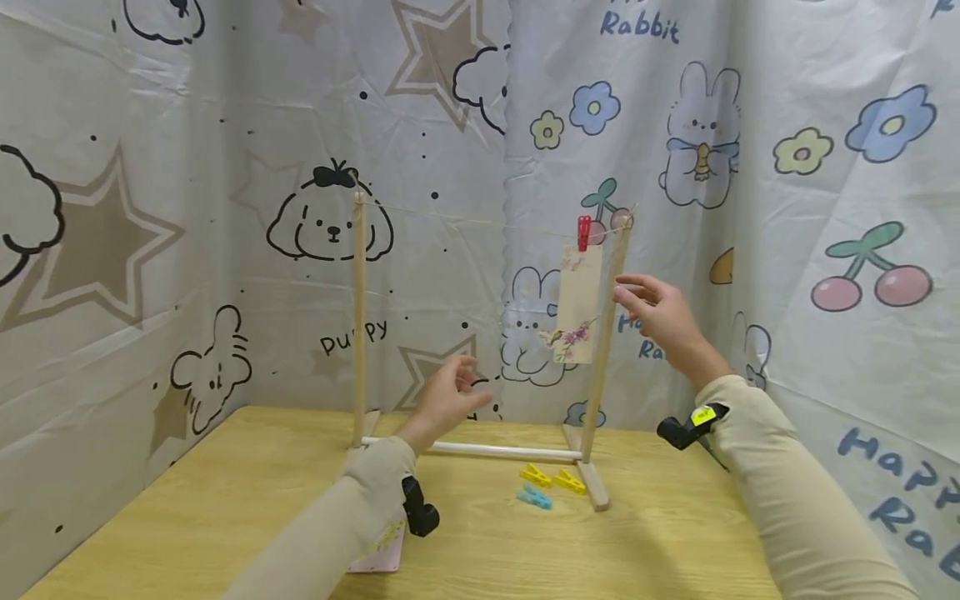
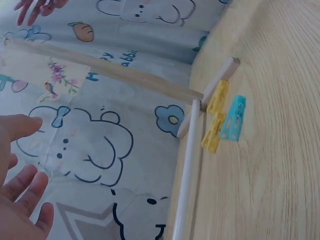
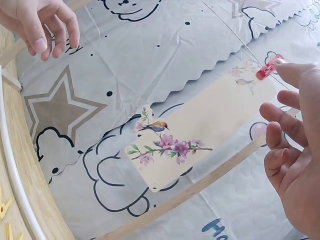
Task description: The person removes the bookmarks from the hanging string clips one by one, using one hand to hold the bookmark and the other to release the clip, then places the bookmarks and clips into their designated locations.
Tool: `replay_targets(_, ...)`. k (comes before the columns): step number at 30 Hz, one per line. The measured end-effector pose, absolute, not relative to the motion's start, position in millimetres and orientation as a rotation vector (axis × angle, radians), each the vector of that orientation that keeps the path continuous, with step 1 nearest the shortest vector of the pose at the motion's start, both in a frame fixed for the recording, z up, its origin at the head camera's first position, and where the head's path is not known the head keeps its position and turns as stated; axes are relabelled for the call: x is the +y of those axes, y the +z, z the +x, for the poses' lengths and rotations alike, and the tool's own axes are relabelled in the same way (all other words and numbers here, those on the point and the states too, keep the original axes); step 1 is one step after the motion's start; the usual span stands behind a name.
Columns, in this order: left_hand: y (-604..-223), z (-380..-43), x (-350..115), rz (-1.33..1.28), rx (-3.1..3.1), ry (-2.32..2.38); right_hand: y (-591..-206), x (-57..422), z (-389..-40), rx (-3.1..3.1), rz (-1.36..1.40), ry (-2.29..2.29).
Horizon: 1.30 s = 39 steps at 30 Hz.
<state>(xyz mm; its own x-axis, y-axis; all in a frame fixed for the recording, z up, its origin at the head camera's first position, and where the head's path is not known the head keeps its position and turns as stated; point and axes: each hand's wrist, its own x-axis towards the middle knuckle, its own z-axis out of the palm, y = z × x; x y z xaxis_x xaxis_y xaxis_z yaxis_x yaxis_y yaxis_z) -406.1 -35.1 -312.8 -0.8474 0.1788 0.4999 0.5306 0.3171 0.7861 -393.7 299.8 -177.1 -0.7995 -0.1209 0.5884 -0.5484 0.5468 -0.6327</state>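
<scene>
A cream card [image 1: 578, 304] printed with a bird and purple blossoms hangs from a string [image 1: 480, 222] by a red clothespin [image 1: 583, 232]. My right hand [image 1: 662, 319] is just right of the frame's right post, its fingers loosely bent around nothing. In the right wrist view its fingertips overlap the area near the red clothespin [image 3: 270, 67]. My left hand [image 1: 447, 395] hovers left of the card and above the white crossbar [image 1: 510, 452], fingers relaxed and holding nothing. Two yellow clothespins [image 1: 536, 475] and a blue clothespin [image 1: 535, 497] lie on the table.
Two wooden posts [image 1: 360, 325] on feet carry the string. A pink card [image 1: 386, 557] lies on the wooden table [image 1: 187, 517], partly hidden by my left sleeve. A printed curtain [image 1: 442, 167] encloses the table at the back and sides.
</scene>
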Motion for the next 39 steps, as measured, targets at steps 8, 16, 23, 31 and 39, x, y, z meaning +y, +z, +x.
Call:
replay_targets(8,-320.4,-422.4,-12.1,-0.601,-2.216,-1.666,-172.3,298.2,-397.7,-2.278,0.542,1.212)
replay_targets(16,-319.9,-439.9,13.1,-0.671,-2.156,-1.841,-172.2,295.4,-404.4,-2.261,0.552,1.204)
replay_targets(23,-310.6,-455.2,37.3,-0.67,-2.066,-1.946,-164.6,292.8,-414.2,-2.229,0.539,1.222)
replay_targets(31,-305.9,-469.3,60.0,-0.662,-2.027,-2.007,-155.8,288.4,-423.9,-2.17,0.542,1.297)
replay_targets(39,-297.5,-479.2,76.0,-0.665,-1.997,-2.069,-147.9,285.5,-429.1,-2.086,0.515,1.282)
